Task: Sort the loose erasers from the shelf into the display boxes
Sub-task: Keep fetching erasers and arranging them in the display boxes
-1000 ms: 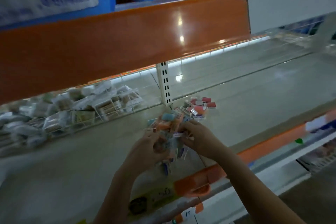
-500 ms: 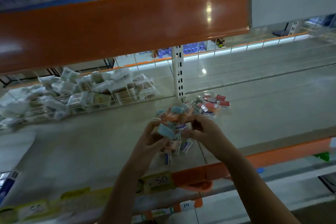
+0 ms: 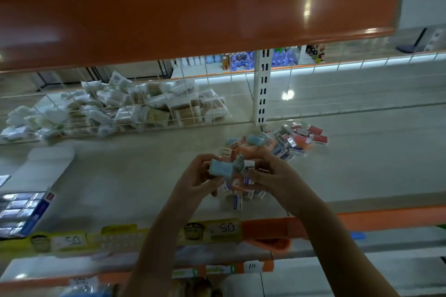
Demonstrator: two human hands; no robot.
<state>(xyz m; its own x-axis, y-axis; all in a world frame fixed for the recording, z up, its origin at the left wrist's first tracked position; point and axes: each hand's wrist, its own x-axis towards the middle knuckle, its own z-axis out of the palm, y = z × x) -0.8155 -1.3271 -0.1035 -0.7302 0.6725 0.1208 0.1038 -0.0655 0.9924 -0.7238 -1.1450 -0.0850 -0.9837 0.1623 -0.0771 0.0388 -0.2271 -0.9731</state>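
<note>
Loose sleeved erasers (image 3: 287, 143) (blue, orange, pink) heaped on shelf (image 3: 144, 176).

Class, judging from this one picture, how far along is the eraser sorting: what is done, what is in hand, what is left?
Done: nothing visibly; the blue display box at far left shows packed rows, origin unclear. In hand: the left hand grips a light blue eraser; the right hand holds a small white-sleeved one. Left: the loose pile of erasers on the shelf.

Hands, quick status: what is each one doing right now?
Left hand: holding a light blue eraser.
Right hand: gripping a small white-wrapped eraser above the eraser pile.
</note>
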